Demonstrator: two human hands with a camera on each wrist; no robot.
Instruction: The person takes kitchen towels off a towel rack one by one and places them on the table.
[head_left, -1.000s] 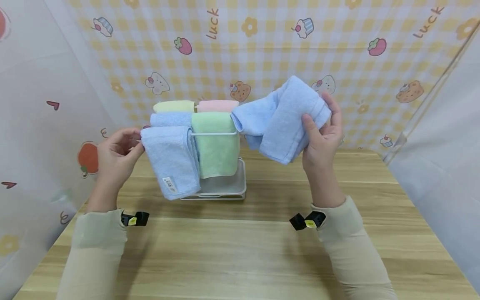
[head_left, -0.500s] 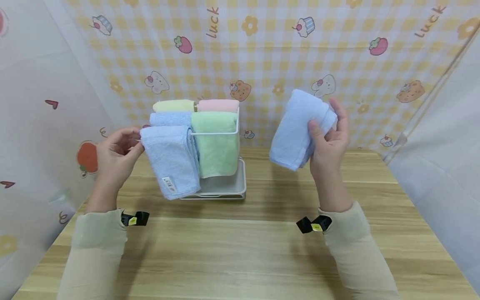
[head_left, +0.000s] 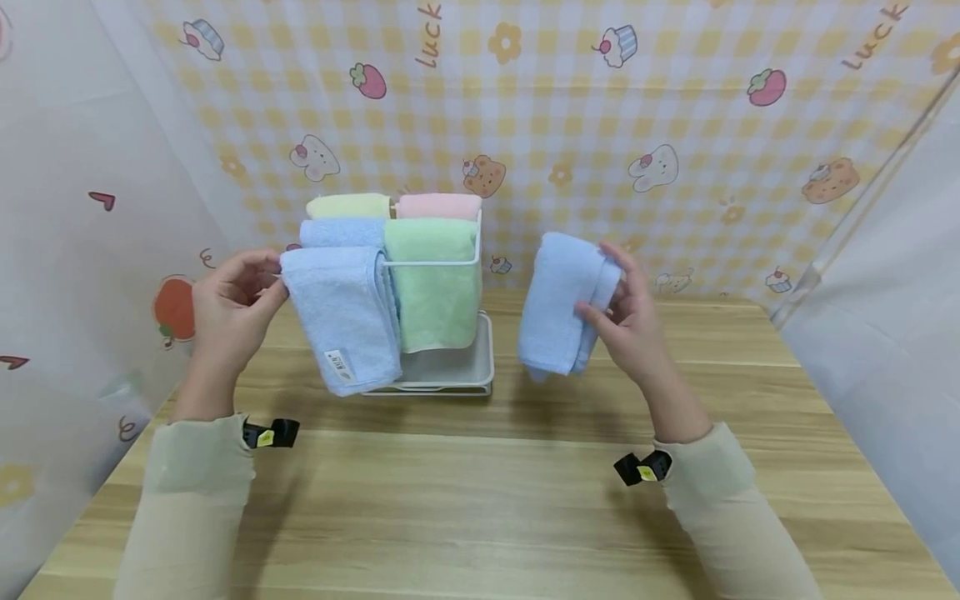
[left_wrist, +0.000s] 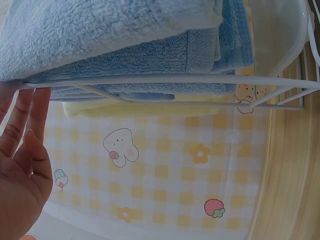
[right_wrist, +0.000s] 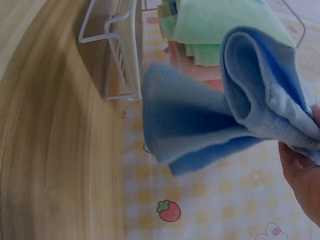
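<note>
My left hand (head_left: 238,304) holds the front left corner of a white wire towel rack (head_left: 431,265). In the left wrist view its fingers (left_wrist: 37,107) reach the end of the rack's rail (left_wrist: 165,79), right by a hanging blue towel. That blue towel (head_left: 341,321), with a white label, drapes over the front rail beside a green towel (head_left: 438,292). To the right of the rack, my right hand (head_left: 633,321) grips a second blue towel (head_left: 566,304) by its right side, thumb in front. This towel is folded over, and its loose layers (right_wrist: 195,120) spread apart at the lower end.
Behind the front towels, another blue towel (head_left: 341,232), a yellow towel (head_left: 348,206) and a pink towel (head_left: 438,206) hang on the rack. A pale tray (head_left: 457,367) forms its base on the wooden table (head_left: 480,500). A checked curtain (head_left: 570,108) stands behind.
My right hand has drawn its blue towel away from the rack, then lowered it and brought it slightly back left. The towel now hangs more compactly. My left hand stays at the rack's corner.
</note>
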